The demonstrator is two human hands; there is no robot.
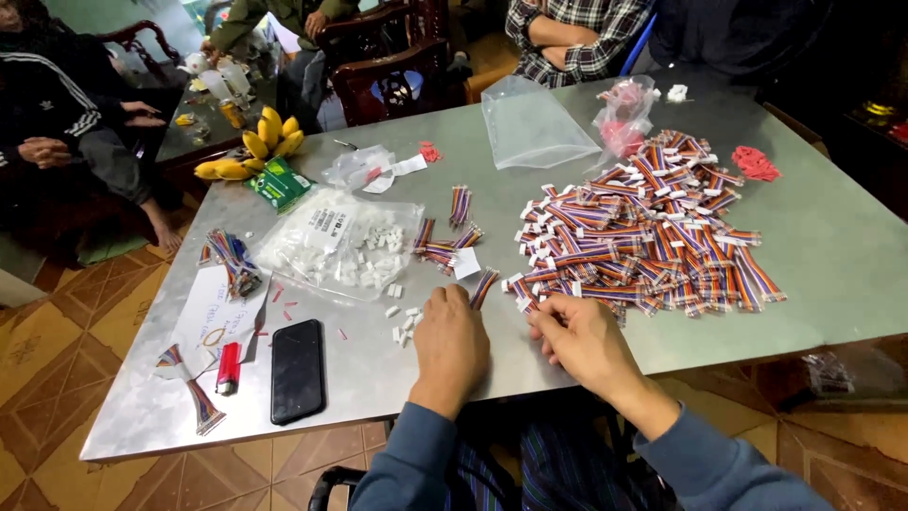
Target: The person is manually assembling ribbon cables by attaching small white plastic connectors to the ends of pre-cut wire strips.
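The left hand [450,345] lies knuckles up on the grey metal table [832,255], fingers curled under, so whether it grips anything cannot be told. Its fingertips touch one short striped ribbon cable [484,286] that angles away just beyond them. A few loose white plastic connectors [405,325] lie just to the left of this hand.

The right hand [584,339] rests beside it, fingers bent narrow at the near edge of a large heap of striped ribbon cables with white ends [643,232]; what the fingertips pinch, if anything, is hidden.

Beyond the left hand and a little to its left lies a clear plastic bag [331,248] lying flat, with many of the same white connectors inside (most gathered toward its right half). Between that bag and the heap sit a few small bundles of ribbon cable [445,244].

Farther off, beyond the right hand, an open clear bag [532,128] looks empty, and a smaller knotted bag [622,118] beside it holds red and pink pieces.

Left of the left hand lie a black phone [297,369], face down, and a red lighter [228,367] on a sheet of paper [213,317]. At the far left corner sits a bunch of bananas [257,142].
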